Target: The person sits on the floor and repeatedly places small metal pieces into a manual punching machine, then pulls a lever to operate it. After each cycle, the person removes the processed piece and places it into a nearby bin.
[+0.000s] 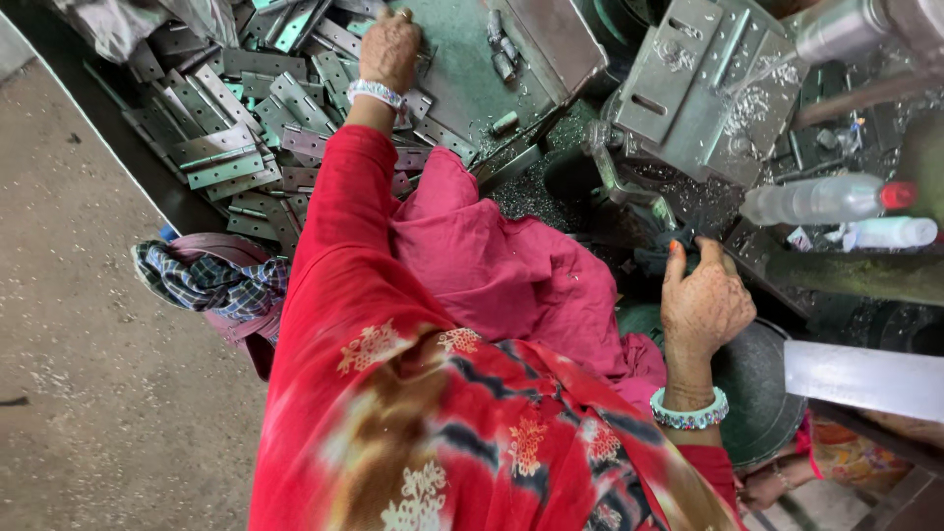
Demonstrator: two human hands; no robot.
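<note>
**Hinge work at the press: one hand in the stock pile, the other resting near the machine**

Far left, a large heap of flat metal hinge plates lies spread over the counter, most of them jumbled and overlapping, which suggests much stock is not yet handled. The person's left hand, wearing a pale bangle, reaches to the far edge of this heap; its fingers are curled down onto the plates, but whether they actually grip one cannot be told, since the back of the hand hides them. Near the left edge, a checked cloth sits beside the person's red sleeve. In the middle, a few small metal pins lie loose on the green counter surface. To the right, the grey press fixture stands amid a scatter of metal swarf; no plate is visibly seated in it. The right hand, with a beaded bracelet, rests just near the fixture, fingers loosely bent and holding nothing visible. Far right, a clear plastic bottle with a red cap lies on its side.
</note>
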